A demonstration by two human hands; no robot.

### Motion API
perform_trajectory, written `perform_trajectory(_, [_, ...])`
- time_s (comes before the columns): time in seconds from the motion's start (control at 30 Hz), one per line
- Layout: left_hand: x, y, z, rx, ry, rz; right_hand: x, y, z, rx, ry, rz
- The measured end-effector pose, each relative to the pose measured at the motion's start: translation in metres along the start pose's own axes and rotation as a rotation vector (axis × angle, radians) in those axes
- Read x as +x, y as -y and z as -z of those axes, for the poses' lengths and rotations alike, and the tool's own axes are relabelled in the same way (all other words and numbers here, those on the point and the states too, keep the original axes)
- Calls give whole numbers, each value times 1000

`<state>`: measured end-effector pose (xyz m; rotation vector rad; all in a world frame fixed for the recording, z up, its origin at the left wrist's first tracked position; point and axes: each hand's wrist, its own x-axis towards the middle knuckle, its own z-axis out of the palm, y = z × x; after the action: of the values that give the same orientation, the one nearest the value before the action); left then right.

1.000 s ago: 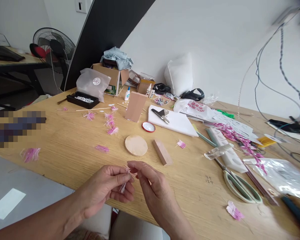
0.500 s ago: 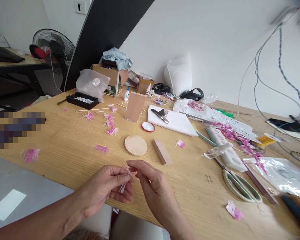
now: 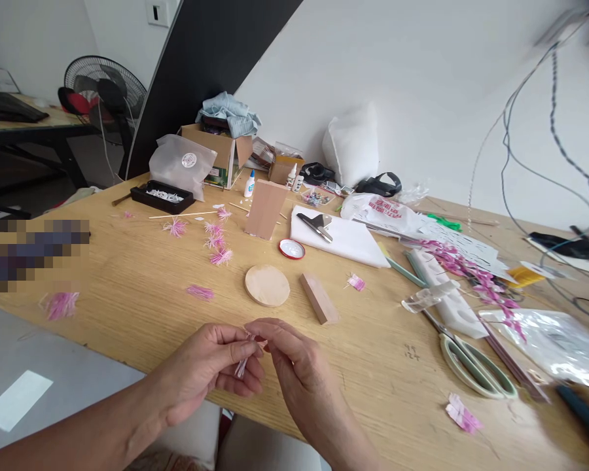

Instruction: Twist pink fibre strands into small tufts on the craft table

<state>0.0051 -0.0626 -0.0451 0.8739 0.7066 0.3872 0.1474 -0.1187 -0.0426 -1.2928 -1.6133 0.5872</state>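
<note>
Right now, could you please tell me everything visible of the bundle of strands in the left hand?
The bundle is small, of thin, pale, whitish-pink strands, fibre-like in look. The left hand pinches it between thumb and fingers above the table's near edge; loose whitish ends point downward. The right hand is at its upper part, which fingers partly hide.

A black-grilled electric fan [image 3: 112, 93] stands near a second table [image 3: 73, 129] at the far left. A wide black panel [image 3: 211, 52] slants up beside the white wall [image 3: 422, 78]. Light-blue cloth [image 3: 229, 112] is heaped over an open cardboard box [image 3: 201, 139], with a frosted plastic bag [image 3: 175, 157] upright in front. Farther right sit a stuffed white sack [image 3: 353, 145] and a red-printed white carrier bag [image 3: 380, 207]; a braided cord [image 3: 553, 98] hangs at the right.
</note>
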Motion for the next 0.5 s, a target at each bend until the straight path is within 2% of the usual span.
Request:
perform_trajectory(0.17, [1, 3, 3, 17, -9, -31, -2, 0, 2, -36, -153, -115])
perform_trajectory(0.3, [0, 3, 4, 107, -81, -169, -4, 0, 2, 32, -281, -296])
perform_trajectory(0.4, [-2, 2, 3, 113, -163, -247, -6, 1, -4, 268, -249, -404])
perform_trajectory(0.5, [-3, 1, 2, 73, -202, -270, -7, 4, -16, 555, -132, -468])
